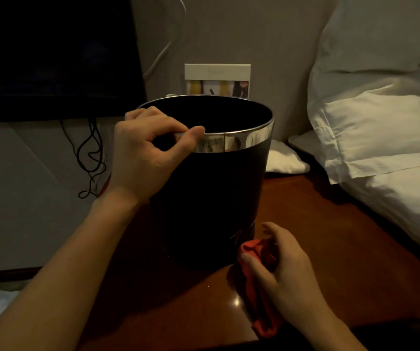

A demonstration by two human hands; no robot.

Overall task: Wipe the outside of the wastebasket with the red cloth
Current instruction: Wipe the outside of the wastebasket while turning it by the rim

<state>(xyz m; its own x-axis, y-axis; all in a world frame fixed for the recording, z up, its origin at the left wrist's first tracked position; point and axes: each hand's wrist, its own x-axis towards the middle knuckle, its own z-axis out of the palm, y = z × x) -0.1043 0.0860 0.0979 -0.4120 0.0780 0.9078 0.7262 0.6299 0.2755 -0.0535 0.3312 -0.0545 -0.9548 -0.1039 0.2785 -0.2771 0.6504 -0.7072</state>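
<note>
Nearest the camera, the red cloth (259,295) is bunched in the right hand (283,272), whose fingers (253,262) are curled round its soft, crumpled folds; its upper end is held at the foot of the wastebasket (208,196), low on the right side. Wiping is judged to be under way, with most of the outer wall left; no cleaned area can be told. The basket stands upright on the glossy reddish-brown bench (183,300): a matt black, slightly tapered cylinder. Its polished metal rim band (244,139) is pinched by the left hand (148,150). Creased white pillows (381,138) lie beyond.
</note>
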